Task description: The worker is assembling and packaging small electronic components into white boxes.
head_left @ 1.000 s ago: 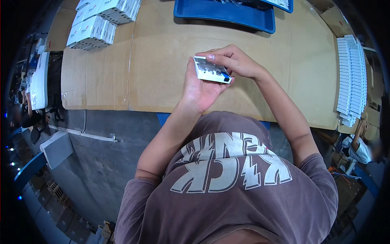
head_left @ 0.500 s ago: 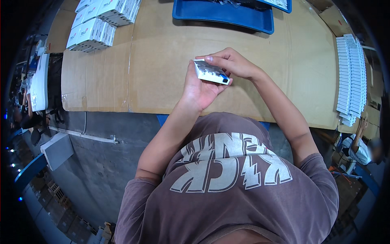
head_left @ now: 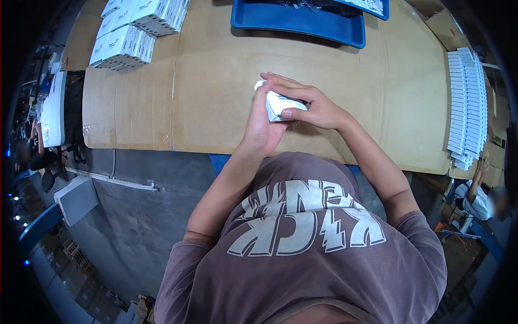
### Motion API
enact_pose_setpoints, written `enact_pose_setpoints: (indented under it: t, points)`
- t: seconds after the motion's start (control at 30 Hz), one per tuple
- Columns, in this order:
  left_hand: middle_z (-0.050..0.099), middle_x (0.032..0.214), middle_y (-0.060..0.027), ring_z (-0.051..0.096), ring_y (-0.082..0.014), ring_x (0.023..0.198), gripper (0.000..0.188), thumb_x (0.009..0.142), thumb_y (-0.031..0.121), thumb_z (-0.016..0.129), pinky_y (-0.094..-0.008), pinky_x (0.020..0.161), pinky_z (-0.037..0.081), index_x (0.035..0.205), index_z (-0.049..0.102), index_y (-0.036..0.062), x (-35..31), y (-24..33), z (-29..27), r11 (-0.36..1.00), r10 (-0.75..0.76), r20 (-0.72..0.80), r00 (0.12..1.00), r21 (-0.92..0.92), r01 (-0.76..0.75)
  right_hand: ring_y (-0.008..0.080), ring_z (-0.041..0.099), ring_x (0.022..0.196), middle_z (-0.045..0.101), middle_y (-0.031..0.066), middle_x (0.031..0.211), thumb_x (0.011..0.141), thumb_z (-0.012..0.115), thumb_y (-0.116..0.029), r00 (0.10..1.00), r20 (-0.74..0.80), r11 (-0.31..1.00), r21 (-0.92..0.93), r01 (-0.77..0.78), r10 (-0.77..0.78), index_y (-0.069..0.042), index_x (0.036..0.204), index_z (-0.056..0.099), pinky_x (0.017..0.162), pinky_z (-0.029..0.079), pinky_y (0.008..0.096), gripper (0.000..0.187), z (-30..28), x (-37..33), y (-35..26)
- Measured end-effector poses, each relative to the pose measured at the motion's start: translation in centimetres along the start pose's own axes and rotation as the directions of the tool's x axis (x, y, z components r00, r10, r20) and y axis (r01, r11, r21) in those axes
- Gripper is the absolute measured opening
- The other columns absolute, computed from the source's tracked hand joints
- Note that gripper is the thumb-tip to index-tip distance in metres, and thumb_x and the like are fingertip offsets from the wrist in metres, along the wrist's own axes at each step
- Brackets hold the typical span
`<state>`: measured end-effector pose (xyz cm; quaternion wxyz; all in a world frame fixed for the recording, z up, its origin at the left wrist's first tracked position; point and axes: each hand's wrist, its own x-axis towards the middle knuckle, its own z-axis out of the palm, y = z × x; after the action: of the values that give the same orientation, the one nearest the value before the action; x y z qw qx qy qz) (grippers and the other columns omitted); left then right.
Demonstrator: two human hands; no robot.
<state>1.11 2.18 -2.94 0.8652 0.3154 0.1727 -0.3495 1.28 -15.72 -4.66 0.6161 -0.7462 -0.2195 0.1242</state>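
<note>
A small white cardboard box (head_left: 281,103) is held between my two hands above the table's near part. My left hand (head_left: 260,116) cups it from the left and below, fingers wrapped round its side. From the right, my right hand (head_left: 313,105) grips the box, its fingers across the far top edge and its thumb on the near face. A printed white panel covers the top. The contents are hidden, and a small flap shows at the far left corner.
Stacked white boxes (head_left: 121,46) stand at the back left of the cardboard-covered table (head_left: 216,108). Blue trays (head_left: 299,29) sit at the far middle, one with clear bags. Long rows of white boxes (head_left: 465,102) line the right edge. Another person (head_left: 475,197) is at far right.
The box was open half a second ago, with a silvery bag and a dark blue item showing; now its white panel covers them. My right hand has come down round its near side.
</note>
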Motion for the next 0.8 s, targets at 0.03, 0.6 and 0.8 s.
enact_pose_setpoints:
  t: [0.03, 0.6, 0.8]
  points:
    - [0.061, 0.132, -0.0132, 0.062, -0.0270, 0.123, 0.056, 0.108, 0.052, 0.041, -0.0492, 0.105, 0.049, 0.143, 0.049, 0.0095, -0.2, 0.0, 0.0, 1.000, 0.005, -0.009, 1.000, 0.010, -0.005, 0.0301, 0.044, 0.149, 0.047, 0.0160, 0.160, 0.099, 0.070, -0.020, 0.999, -0.003, 0.998, 0.048, 0.033, -0.033, -0.007, 0.148, 0.058, 0.122, 0.035, 0.0403, 0.052, -0.2, 0.0, 0.0]
    - [0.067, 0.130, -0.0104, 0.064, -0.0146, 0.116, 0.043, 0.104, 0.010, 0.065, -0.0295, 0.100, 0.054, 0.143, 0.055, -0.0048, -2.6, 0.4, 0.2, 0.830, 0.307, 0.230, 0.923, 0.410, -0.378, 0.0159, 0.070, 0.103, 0.075, 0.0111, 0.115, 0.095, 0.076, -0.010, 0.868, -0.303, 0.780, 0.609, -0.142, 0.394, 0.003, 0.128, 0.069, 0.093, 0.057, 0.0310, 0.037, -0.8, -2.8, -3.4]
    - [0.066, 0.131, -0.0108, 0.063, -0.0143, 0.117, 0.043, 0.105, 0.009, 0.064, -0.0298, 0.101, 0.053, 0.143, 0.054, -0.0055, -3.0, 0.9, 0.4, 0.802, 0.286, 0.301, 0.910, 0.445, -0.399, 0.0164, 0.071, 0.107, 0.075, 0.0109, 0.113, 0.092, 0.078, -0.005, 0.908, -0.269, 0.791, 0.604, -0.101, 0.322, 0.003, 0.124, 0.070, 0.095, 0.057, 0.0303, 0.033, -1.7, -3.2, -3.7]
